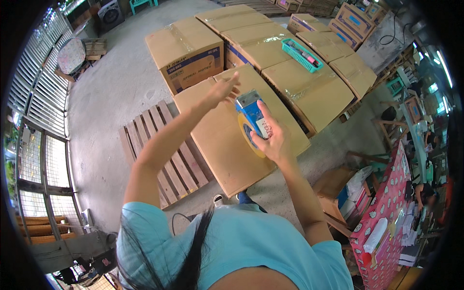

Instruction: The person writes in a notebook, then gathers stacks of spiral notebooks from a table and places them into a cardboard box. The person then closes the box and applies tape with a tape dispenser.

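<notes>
My right hand (274, 137) is wrapped around a blue tape dispenser (250, 110) with a metal head and a white label. A large yellowish roll of packing tape (247, 133) sits on the dispenser's left side. Just left of the dispenser's head, my left hand (225, 91) reaches forward over the nearest box with its fingers apart and nothing visible in them. Beneath both hands lies the flat top of a brown carton (217, 145). Whether tape is on its seam here I cannot tell.
More sealed cartons (309, 84) stand beyond and to the right, one carrying a green plastic basket (302, 55) of pens or markers. A wooden pallet (166, 159) lies on the floor at left. A table with a pink patterned cloth (382, 212) is at lower right.
</notes>
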Motion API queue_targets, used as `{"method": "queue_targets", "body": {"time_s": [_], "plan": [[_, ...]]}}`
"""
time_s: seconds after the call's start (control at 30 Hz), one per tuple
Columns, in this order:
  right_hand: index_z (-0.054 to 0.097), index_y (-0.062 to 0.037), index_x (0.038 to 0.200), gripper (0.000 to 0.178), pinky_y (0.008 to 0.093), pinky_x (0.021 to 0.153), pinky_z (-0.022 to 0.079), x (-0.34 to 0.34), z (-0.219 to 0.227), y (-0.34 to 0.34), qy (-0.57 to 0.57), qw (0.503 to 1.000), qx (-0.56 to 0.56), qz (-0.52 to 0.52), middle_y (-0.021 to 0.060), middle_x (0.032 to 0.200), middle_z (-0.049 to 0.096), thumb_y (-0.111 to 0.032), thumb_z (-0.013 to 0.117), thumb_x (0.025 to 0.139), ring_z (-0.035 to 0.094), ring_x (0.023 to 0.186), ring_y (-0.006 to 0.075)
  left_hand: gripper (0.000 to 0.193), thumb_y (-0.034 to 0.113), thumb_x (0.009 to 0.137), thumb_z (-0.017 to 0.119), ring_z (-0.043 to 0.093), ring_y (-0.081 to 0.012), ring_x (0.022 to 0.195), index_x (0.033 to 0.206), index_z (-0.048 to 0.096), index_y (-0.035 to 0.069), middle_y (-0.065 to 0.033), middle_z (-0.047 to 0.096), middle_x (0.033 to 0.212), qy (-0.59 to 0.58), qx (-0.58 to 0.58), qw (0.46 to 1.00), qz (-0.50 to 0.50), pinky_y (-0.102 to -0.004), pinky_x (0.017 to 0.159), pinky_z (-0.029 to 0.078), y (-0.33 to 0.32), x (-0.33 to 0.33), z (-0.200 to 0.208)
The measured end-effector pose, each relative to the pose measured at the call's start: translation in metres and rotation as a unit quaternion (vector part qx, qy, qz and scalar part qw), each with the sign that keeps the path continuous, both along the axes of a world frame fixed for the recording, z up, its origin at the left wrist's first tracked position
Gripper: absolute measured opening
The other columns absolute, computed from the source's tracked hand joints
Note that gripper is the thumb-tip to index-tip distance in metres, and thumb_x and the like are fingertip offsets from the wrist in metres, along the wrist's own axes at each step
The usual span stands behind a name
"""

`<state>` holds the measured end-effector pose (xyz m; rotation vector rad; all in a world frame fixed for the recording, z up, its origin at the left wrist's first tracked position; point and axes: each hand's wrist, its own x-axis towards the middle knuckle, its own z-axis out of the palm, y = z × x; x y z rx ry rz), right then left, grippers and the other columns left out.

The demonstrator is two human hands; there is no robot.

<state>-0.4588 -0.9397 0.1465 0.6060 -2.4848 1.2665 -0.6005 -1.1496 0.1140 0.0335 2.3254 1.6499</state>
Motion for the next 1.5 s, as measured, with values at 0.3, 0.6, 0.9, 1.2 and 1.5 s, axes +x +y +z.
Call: {"method": "queue_targets", "body": {"time_s": [0.3, 0.6, 0.9, 1.2, 1.5], "plan": [[0.043, -0.0219, 0.138, 0.074, 0.0405, 0.066, 0.05, 0.002, -0.004, 0.004, -0.034, 0.999, -0.023, 0.002, 0.0194, 0.082, 0.058, -0.017, 0.07, 0.069, 0.061, 0.072, 0.0334, 0.067, 0.061, 0.089, 0.043, 0.058, -0.016, 0.081, 0.127, 0.052, 0.006, -0.0082, 0.063, 0.093, -0.031, -0.164, 0.969, -0.182, -0.0328, 0.069, 0.05, 0.016, 0.043, 0.113], [0.042, -0.0187, 0.139, 0.074, 0.0456, 0.072, 0.05, -0.038, 0.026, -0.024, -0.119, 0.982, 0.146, -0.024, 0.0243, 0.089, 0.058, -0.027, 0.07, 0.071, 0.062, 0.081, 0.0385, 0.009, 0.019, 0.082, 0.064, 0.058, -0.0097, 0.065, 0.082, 0.072, 0.016, 0.0023, 0.064, 0.073, 0.047, -0.09, 0.993, -0.061, -0.0233, 0.051, 0.043, -0.052, -0.06, 0.027], [0.057, -0.0075, 0.124, 0.059, 0.0413, 0.091, 0.048, -0.135, 0.034, -0.081, -0.268, 0.932, 0.244, 0.007, 0.0194, 0.119, 0.06, -0.034, 0.066, 0.071, 0.059, 0.108, 0.0342, 0.039, 0.028, 0.078, 0.056, 0.061, -0.0365, 0.105, 0.098, 0.068, -0.003, -0.0251, 0.063, 0.107, 0.089, -0.382, 0.915, 0.09, -0.0424, 0.089, 0.048, -0.105, -0.194, -0.087], [0.067, -0.0039, 0.107, 0.05, 0.0383, 0.087, 0.048, -0.198, 0.047, -0.11, -0.358, 0.865, 0.352, 0.034, 0.0172, 0.112, 0.064, -0.034, 0.068, 0.067, 0.062, 0.104, 0.0299, 0.037, 0.029, 0.079, 0.06, 0.061, -0.0359, 0.104, 0.103, 0.067, 0.002, -0.0221, 0.063, 0.11, 0.046, -0.368, 0.922, 0.116, -0.0432, 0.088, 0.049, -0.094, -0.125, -0.18], [0.063, -0.0075, 0.118, 0.06, 0.0381, 0.093, 0.047, -0.228, 0.03, -0.133, -0.336, 0.828, 0.444, 0.061, 0.0173, 0.126, 0.057, -0.037, 0.068, 0.065, 0.058, 0.111, 0.0315, 0.045, 0.041, 0.079, 0.064, 0.064, -0.0352, 0.095, 0.107, 0.065, 0.005, -0.0182, 0.066, 0.104, 0.124, -0.376, 0.9, -0.185, -0.0434, 0.079, 0.052, -0.077, -0.156, -0.099]]}}
